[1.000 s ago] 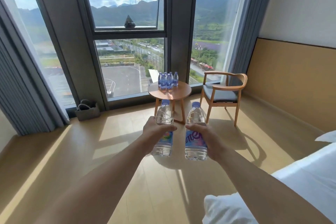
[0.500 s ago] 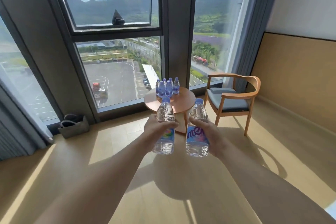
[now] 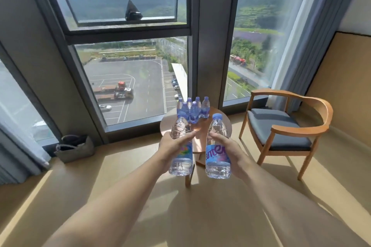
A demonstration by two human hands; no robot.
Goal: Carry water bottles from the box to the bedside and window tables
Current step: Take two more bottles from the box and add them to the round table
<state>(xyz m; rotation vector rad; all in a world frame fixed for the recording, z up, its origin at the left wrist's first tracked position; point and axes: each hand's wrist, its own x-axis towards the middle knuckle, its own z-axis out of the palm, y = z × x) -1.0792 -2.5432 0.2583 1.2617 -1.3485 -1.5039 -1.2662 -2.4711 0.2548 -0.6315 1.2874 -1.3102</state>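
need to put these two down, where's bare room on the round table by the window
The window-side part of the round table is crowded by the bottle cluster. Bare wood shows right of the cluster, toward the chair, and on the near edge, partly hidden by the held bottles.

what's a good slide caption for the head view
Each hand, left hand and right hand, holds a water bottle before the round window table.

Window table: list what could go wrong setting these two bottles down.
The cluster of bottles crowds the far side of the round table, so an incoming bottle might topple them. Both hands are full, left hand and right hand, leaving none to steady anything. The table edge is close; a bottle could be set off balance.
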